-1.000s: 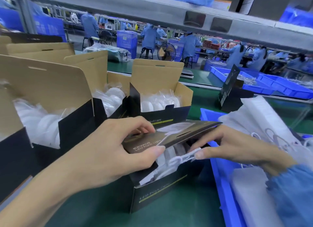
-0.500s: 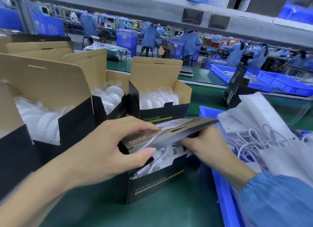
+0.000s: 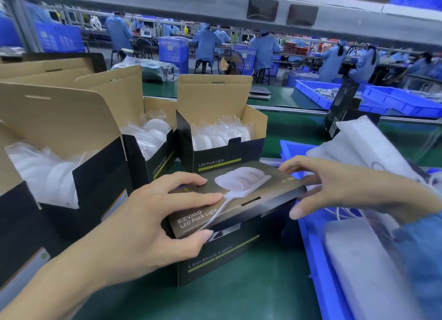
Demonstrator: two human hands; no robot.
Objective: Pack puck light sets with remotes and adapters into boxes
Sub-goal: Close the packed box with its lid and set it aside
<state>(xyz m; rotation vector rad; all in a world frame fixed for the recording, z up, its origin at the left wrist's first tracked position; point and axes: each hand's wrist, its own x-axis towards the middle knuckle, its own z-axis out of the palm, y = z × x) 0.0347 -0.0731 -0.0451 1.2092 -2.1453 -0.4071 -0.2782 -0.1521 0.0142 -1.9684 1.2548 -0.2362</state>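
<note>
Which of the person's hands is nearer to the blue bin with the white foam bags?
The right hand. It reaches out over the blue bin's left rim toward the closing box, while the left hand presses the box lid on the far side from the bin.

floor fan (image 3: 231, 63), blue crates (image 3: 173, 49), seated workers (image 3: 206, 42)
</note>
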